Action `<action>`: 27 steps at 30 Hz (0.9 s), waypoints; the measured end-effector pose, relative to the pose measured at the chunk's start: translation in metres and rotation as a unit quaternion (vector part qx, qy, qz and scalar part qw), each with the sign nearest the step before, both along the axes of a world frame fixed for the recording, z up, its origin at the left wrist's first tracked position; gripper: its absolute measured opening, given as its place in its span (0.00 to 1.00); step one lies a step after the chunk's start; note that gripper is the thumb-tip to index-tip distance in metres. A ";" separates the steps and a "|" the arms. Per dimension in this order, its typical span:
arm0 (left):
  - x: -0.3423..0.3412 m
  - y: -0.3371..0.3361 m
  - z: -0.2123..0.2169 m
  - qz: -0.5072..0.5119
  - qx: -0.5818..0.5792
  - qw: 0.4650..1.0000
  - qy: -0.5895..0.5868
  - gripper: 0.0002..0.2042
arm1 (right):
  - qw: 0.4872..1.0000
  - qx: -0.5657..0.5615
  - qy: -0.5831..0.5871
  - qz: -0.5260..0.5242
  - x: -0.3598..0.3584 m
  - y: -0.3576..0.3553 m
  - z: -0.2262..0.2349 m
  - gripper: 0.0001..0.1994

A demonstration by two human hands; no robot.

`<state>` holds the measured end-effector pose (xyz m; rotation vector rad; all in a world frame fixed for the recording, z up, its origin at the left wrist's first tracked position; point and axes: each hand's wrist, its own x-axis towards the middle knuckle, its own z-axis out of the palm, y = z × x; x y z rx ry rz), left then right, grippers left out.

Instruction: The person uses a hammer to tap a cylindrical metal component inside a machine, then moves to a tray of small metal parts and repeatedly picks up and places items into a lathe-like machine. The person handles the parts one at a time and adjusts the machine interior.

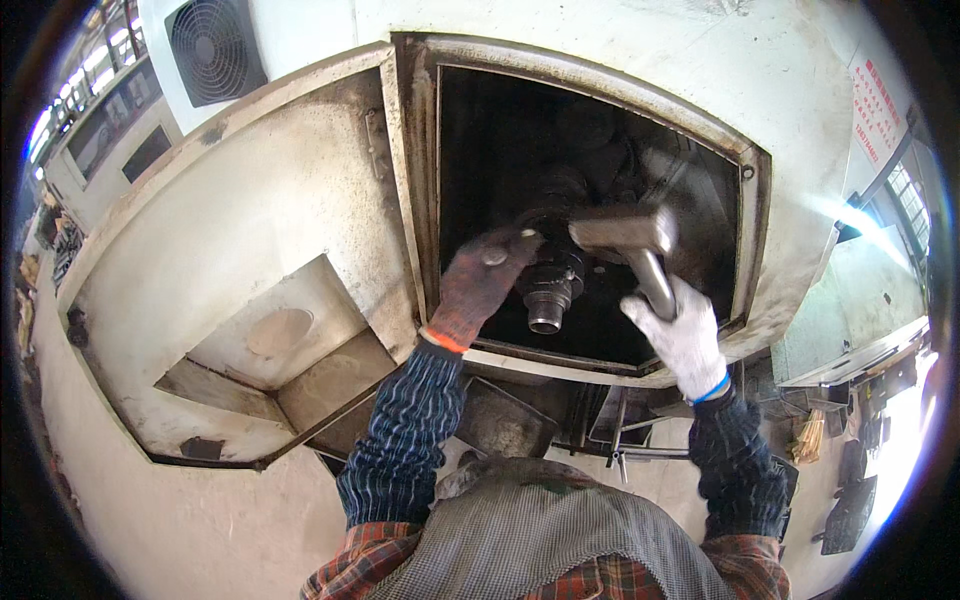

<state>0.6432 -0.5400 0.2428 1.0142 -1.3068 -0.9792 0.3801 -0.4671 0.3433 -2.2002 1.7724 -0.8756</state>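
Observation:
In the head view, my right hand (680, 330), in a whitish glove with a blue cuff edge, is closed round the handle of a hammer (620, 232). The hammer's thick metal head is raised inside the dark machine opening, slightly blurred. Below and left of it, a stepped metal shaft (547, 308) with a hollow, shiny end points toward me. My left hand (480, 285), in a stained glove with an orange cuff, reaches in beside the shaft. Its fingers are curled at the dark parts behind the shaft's end; what they grip is too dark to make out.
A metal frame (755, 215) surrounds the opening. On the left, the machine's pale, grimy door (320, 220) stands swung out, with a recessed box in it. A round vent grille (208, 48) is at upper left. Dark trays (505, 420) lie below the opening.

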 end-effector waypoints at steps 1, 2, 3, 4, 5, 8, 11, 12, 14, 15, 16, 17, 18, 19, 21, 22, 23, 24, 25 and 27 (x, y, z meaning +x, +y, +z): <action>0.007 0.011 -0.002 0.012 -0.053 0.996 0.072 0.11 | 0.999 0.015 -0.027 -0.030 -0.007 0.005 -0.014 0.25; 0.013 0.022 -0.005 0.022 -0.101 0.985 0.137 0.13 | 0.996 0.037 -0.055 -0.051 -0.014 0.011 -0.028 0.25; 0.018 0.030 -0.008 0.058 0.022 0.988 0.142 0.16 | 0.992 0.063 -0.093 -0.056 -0.021 0.020 -0.042 0.25; 0.022 0.038 -0.013 0.058 0.110 0.989 0.086 0.21 | 0.985 0.086 -0.132 -0.065 -0.025 0.028 -0.054 0.24; 0.016 0.041 -0.019 0.046 0.229 0.972 -0.028 0.22 | 0.978 0.133 -0.125 -0.104 -0.025 0.033 -0.067 0.21; -0.019 0.054 -0.046 -0.050 0.346 0.936 0.038 0.23 | 0.934 0.198 -0.282 -0.097 -0.022 0.048 -0.094 0.16; -0.039 0.048 -0.063 -0.198 0.390 0.868 0.235 0.18 | 0.877 0.114 -0.450 -0.120 -0.019 0.047 -0.105 0.14; -0.042 0.046 -0.065 -0.195 0.399 0.864 0.239 0.17 | 0.850 0.089 -0.495 -0.157 -0.017 0.045 -0.107 0.14; -0.046 0.045 -0.066 -0.186 0.399 0.866 0.236 0.15 | 0.811 -0.031 -0.579 -0.075 -0.014 0.032 -0.111 0.09; -0.047 0.046 -0.064 -0.183 0.402 0.864 0.241 0.15 | 0.805 -0.066 -0.587 -0.059 -0.009 0.025 -0.115 0.09; -0.047 0.048 -0.061 -0.168 0.398 0.869 0.241 0.15 | 0.789 -0.105 -0.604 -0.046 -0.001 0.018 -0.121 0.08; -0.048 0.049 -0.058 -0.159 0.390 0.873 0.245 0.14 | 0.815 -0.052 -0.572 -0.070 0.009 0.017 -0.128 0.08; -0.049 0.051 -0.056 -0.135 0.391 0.880 0.233 0.14 | 0.890 0.030 -0.426 -0.160 0.020 0.011 -0.136 0.08; -0.050 0.053 -0.054 -0.116 0.391 0.885 0.226 0.14 | 0.933 0.062 -0.337 -0.108 0.018 0.011 -0.138 0.09; -0.052 0.054 -0.051 -0.101 0.384 0.891 0.219 0.14 | 0.954 0.137 -0.242 -0.113 0.016 0.011 -0.142 0.09; -0.052 0.053 -0.050 -0.103 0.381 0.892 0.221 0.14 | 0.954 0.122 -0.242 -0.125 0.011 0.014 -0.140 0.10; -0.051 0.053 -0.049 -0.100 0.398 0.886 0.215 0.14 | 0.916 0.085 -0.385 -0.079 0.010 0.015 -0.140 0.10; -0.051 0.052 -0.049 -0.112 0.385 0.892 0.208 0.14 | 0.907 0.100 -0.388 -0.132 0.006 0.017 -0.137 0.14; -0.050 0.051 -0.049 -0.120 0.386 0.893 0.197 0.14 | 0.860 0.038 -0.502 -0.084 0.007 0.017 -0.136 0.11; -0.050 0.051 -0.050 -0.120 0.386 0.894 0.193 0.14 | 0.763 -0.075 -0.641 -0.025 0.010 0.015 -0.134 0.08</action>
